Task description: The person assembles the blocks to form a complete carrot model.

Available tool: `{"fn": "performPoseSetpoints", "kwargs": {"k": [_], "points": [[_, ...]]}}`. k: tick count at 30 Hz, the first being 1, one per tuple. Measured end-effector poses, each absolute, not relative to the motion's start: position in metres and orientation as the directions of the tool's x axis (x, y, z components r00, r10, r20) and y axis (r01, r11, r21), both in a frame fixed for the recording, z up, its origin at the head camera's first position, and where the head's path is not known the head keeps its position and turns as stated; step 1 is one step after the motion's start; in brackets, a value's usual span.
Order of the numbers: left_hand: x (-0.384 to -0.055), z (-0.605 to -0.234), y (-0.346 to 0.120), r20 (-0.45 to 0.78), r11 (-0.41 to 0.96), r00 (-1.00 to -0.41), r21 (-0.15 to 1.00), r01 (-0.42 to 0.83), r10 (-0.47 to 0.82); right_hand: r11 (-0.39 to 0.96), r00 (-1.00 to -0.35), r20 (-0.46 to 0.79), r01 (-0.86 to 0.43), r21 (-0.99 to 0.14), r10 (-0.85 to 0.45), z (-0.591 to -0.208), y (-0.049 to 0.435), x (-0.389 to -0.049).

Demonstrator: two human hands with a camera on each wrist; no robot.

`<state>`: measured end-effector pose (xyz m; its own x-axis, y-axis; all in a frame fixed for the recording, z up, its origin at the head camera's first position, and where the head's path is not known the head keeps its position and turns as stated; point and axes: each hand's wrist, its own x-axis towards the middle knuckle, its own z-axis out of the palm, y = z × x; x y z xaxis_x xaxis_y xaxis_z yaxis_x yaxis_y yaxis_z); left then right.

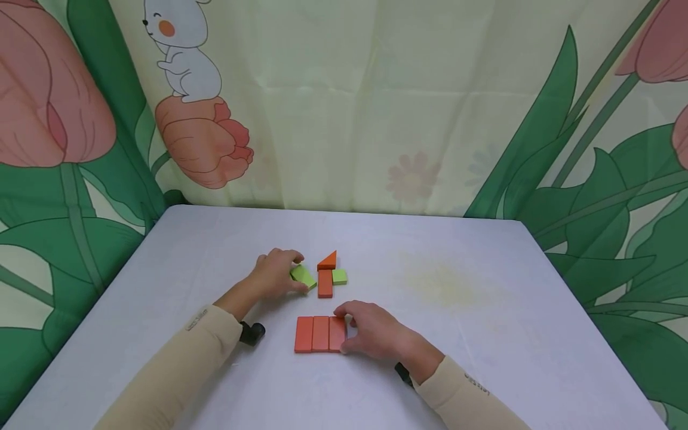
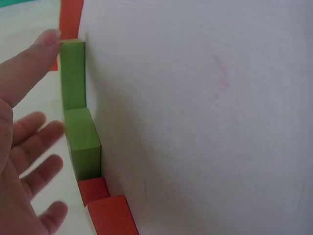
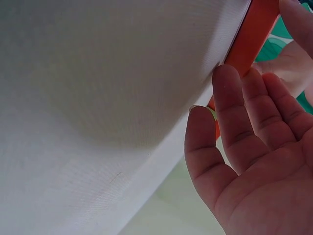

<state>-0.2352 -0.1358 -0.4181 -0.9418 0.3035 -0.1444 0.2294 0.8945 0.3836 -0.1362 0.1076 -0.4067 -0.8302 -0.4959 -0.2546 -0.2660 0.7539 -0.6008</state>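
Across the white-covered table [image 1: 457,358], my head feed shows three red bricks [image 1: 320,334] lying on the near side, side by side in a row that runs left to right; each brick's long axis goes from near to far. I see the right hand [image 1: 378,331] pinching the rightmost brick [image 1: 336,333] lengthwise, thumb at its near end, fingertip at its far end. Beyond the row a lone red brick [image 1: 325,284] lies flat with its long axis near to far, and an orange triangle [image 1: 329,261] touches its far end, sharp tip pointing far and to the right. Just right of that lone brick sits a small green block [image 1: 339,276]. On the other side, a light-green shape [image 1: 304,276] slants from far left to near right between the thumb and fingers of the left hand [image 1: 276,275].

From the left wrist feed, I get the thumb touching one end of the light-green shape, the other fingers loosely bent beside it. Whether they grip it I cannot tell, nor whether it is one block or two; red surfaces [image 2: 113,215] show past both its ends.

Through the right wrist feed, a brick's red edge [image 3: 250,39] runs slanted between thumb and fingertip, and part of the left hand shows beyond.
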Motion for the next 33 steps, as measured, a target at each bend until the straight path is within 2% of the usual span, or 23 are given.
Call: {"fn": "performPoseSetpoints", "kwargs": {"k": [6, 23, 33], "points": [[-0.229, -0.42, -0.137, -0.192, 0.878, -0.918, 0.409, 0.248, 0.348, 0.749, -0.829, -0.251, -0.267, -0.607, -0.499, -0.408, 0.109, -0.136], [-0.203, -0.413, -0.14, -0.163, 0.872, -0.897, 0.358, 0.333, 0.41, 0.743, -0.83, -0.247, -0.264, -0.614, -0.499, -0.409, 0.109, -0.138], [-0.19, -0.409, -0.138, -0.153, 0.842, -0.875, 0.388, 0.374, 0.459, 0.739, -0.829, -0.241, -0.271, -0.618, -0.505, -0.411, 0.111, -0.139]]}}
